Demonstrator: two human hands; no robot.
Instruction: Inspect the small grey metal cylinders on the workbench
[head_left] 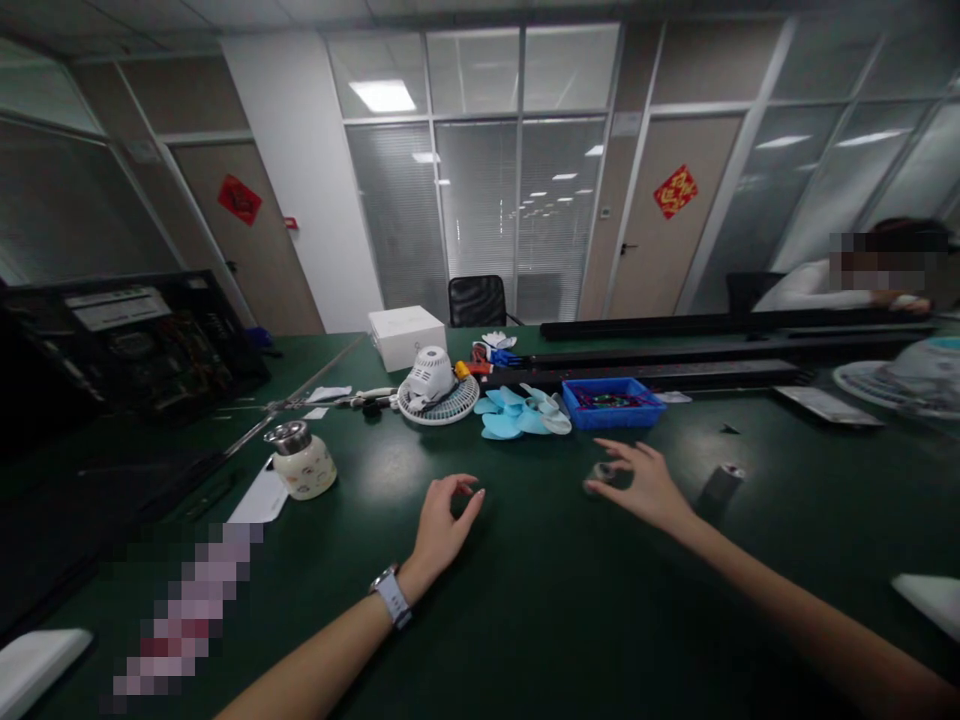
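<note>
My right hand (641,484) is over the green table, with a small round greyish thing (600,474) between its thumb and curled fingers. Blur and the fingers hide what kind of thing it is. To the right of that hand, a short dark cylinder with a shiny metal end (724,482) rests on the table. My left hand (444,520), with a watch on the wrist, hovers near the middle; its thumb and bent fingers are apart, and nothing shows in them. Beyond the hands are light blue fan blades (521,412) and a blue tray (611,402) of small parts and wires.
A white fan motor housing on its grille (433,385) stands near a white box (407,338). At left are a patterned jar (304,465) and an opened electronic panel (135,350). Long black bars (735,325) lie at the back right, near a seated person (802,285).
</note>
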